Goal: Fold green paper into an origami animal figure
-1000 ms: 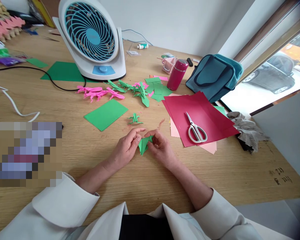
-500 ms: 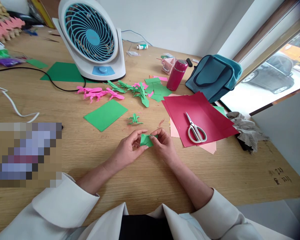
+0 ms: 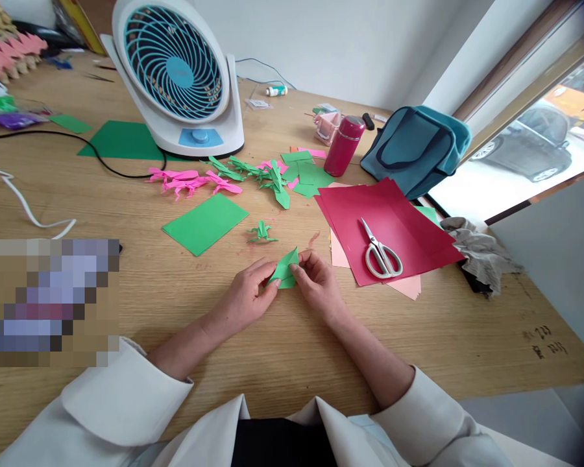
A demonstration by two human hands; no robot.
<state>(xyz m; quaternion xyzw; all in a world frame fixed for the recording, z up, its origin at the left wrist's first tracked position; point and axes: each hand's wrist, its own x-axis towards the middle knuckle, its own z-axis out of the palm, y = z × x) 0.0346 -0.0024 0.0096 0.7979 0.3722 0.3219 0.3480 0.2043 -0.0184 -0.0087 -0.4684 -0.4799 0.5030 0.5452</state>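
A small folded piece of green paper (image 3: 285, 270) is held between my two hands, low over the table. My left hand (image 3: 251, 290) pinches its left edge between thumb and fingers. At the right edge, my right hand (image 3: 318, 285) grips it the same way, with the thumb on the near face. Just beyond the hands stands a small green origami figure (image 3: 261, 231) with thin legs. A green paper sheet (image 3: 205, 224) lies flat to its left.
Pink origami figures (image 3: 187, 181) and green origami figures (image 3: 274, 183) lie behind. White-handled scissors (image 3: 382, 256) rest on red paper sheets (image 3: 418, 241) at right. A fan (image 3: 199, 137), a red flask (image 3: 343, 148) and a teal bag (image 3: 413, 152) stand farther back. A black cable (image 3: 114, 170) crosses the left side.
The green paper has turned and shows more of its face, with one corner now pointing up. My left hand has shifted slightly left and its fingers have closed in along the edge.
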